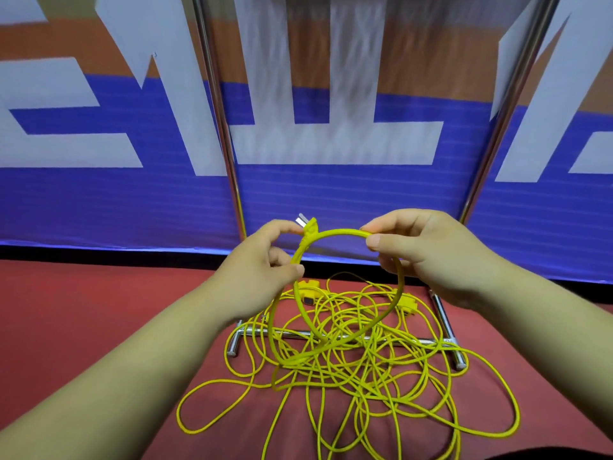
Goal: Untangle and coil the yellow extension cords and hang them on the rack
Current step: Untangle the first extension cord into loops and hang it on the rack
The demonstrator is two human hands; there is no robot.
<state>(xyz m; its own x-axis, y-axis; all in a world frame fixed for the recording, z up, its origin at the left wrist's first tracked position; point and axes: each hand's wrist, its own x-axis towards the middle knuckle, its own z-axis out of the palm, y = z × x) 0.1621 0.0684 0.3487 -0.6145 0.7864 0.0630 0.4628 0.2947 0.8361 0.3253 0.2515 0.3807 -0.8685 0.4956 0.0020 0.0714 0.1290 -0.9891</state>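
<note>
Yellow cord: one thick loop is held up in the air between your two hands, in front of the rack and above the pile. The top of the loop arcs from hand to hand; the bottom hangs down into the tangle on the floor.

Left hand: thumb and fingers are curled round the cord just below the plug. The plug sticks up above your fingertips, its bare metal prongs pointing up and left.

Right hand: thumb and forefinger pinch the top of the arc, and the other fingers are curled behind the cord as it runs down.

Tangle: many thin yellow strands cross over each other in loose overlapping loops, spread over the rack's chrome base bars and out toward you. Two yellow socket blocks lie at the far edge of the pile.

Floor: red. A blue, white and orange banner stands behind the rack's two uprights.
</note>
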